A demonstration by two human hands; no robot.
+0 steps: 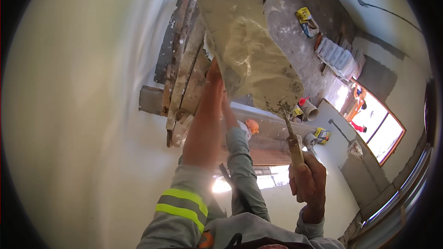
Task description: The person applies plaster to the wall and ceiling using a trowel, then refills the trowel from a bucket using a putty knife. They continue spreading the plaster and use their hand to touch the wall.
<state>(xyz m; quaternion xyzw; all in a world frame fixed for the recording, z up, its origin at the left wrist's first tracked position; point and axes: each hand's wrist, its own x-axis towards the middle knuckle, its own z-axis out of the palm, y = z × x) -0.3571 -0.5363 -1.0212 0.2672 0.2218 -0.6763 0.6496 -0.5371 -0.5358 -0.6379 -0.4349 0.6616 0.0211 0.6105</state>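
A wide board covered with wet grey-beige mortar [244, 50] is raised in front of me, above the floor. My left forearm, blurred, reaches up to its left edge, where my left hand [214, 71] goes in underneath and supports it; the fingers are hidden. My right hand [309, 180] is closed around the wooden handle of a trowel [294, 145]. The mortar-smeared neck of the trowel meets the near right edge of the board, and its blade cannot be made out from the mortar.
A smooth pale wall [78, 110] fills the left. Wooden planks [184, 74] lie below the board. On the floor are a yellow bag [303, 14], stacked wrapped packs [334, 55] and a bucket [309, 110]. People [357, 108] show through a bright opening; an orange cap-like shape [252, 126] appears below.
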